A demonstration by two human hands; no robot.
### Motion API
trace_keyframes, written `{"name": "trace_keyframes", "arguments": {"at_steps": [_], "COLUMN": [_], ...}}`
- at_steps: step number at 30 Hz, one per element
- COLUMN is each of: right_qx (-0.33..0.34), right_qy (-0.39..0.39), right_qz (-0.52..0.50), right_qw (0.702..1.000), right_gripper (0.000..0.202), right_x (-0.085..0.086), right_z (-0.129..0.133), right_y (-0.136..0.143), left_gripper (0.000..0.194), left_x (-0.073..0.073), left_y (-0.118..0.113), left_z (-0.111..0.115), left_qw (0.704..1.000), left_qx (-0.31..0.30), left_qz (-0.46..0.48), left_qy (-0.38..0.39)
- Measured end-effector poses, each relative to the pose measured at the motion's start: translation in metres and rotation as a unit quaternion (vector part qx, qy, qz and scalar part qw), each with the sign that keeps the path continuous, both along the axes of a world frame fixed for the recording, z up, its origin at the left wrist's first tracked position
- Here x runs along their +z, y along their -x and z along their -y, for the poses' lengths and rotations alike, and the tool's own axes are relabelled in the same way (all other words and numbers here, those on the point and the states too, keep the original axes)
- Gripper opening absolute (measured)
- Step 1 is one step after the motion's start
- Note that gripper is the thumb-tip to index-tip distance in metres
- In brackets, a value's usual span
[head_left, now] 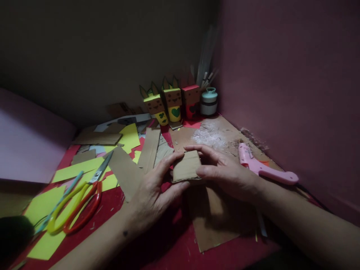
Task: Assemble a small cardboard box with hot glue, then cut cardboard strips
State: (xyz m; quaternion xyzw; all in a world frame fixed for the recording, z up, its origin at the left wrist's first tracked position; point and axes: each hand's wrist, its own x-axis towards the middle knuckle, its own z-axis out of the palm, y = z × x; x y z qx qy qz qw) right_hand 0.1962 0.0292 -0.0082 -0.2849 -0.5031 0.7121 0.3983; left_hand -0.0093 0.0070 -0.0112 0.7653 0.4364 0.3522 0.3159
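Note:
Between both hands sits a small cardboard box (pixel 186 167), its flat face turned up toward me. The thumb and fingers of my left hand (pixel 157 187) grip its left side and near edge. On the right side, my right hand (pixel 225 172) holds it with the thumb on the near corner and fingers along the far edge. The undersides of the box and some fingertips are hidden. Below the hands lies a larger sheet of cardboard (pixel 213 225) on the red tabletop (pixel 157 243).
Scissors (pixel 84 198) with yellow and red handles lie at left among yellow paper (pixel 45 206) and cardboard strips (pixel 150 148). A pink glue gun (pixel 267 170) rests at right by the wall. Several animal-faced paper figures (pixel 172 99) and a pale jar (pixel 209 102) stand at the back.

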Motion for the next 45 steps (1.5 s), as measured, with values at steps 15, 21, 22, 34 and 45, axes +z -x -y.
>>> {"name": "trace_keyframes", "arguments": {"at_steps": [15,21,22,34,45], "right_qx": [0.015,0.01,0.011,0.031,0.016], "right_qy": [0.026,0.011,0.013,0.01,0.003], "right_qz": [0.021,0.029,0.028,0.037,0.016], "right_qw": [0.999,0.999,0.999,0.999,1.0], "right_gripper": [0.051,0.051,0.052,0.049,0.053], "right_x": [-0.001,-0.004,-0.005,-0.002,-0.01], "right_z": [0.0,-0.002,-0.002,0.0,-0.003], "right_y": [0.001,0.001,0.001,0.001,0.001], "left_gripper": [0.049,0.039,0.038,0.041,0.04], "left_x": [0.003,0.01,0.011,0.014,0.01], "left_y": [-0.001,-0.001,-0.001,-0.002,0.0], "left_z": [0.0,-0.004,-0.005,-0.007,-0.008], "left_qw": [0.999,0.989,0.985,0.97,0.976], "left_qx": [-0.008,-0.007,-0.005,-0.014,-0.017], "left_qz": [-0.012,0.071,0.087,0.125,0.098], "left_qy": [0.043,0.127,0.15,0.21,0.194]}}
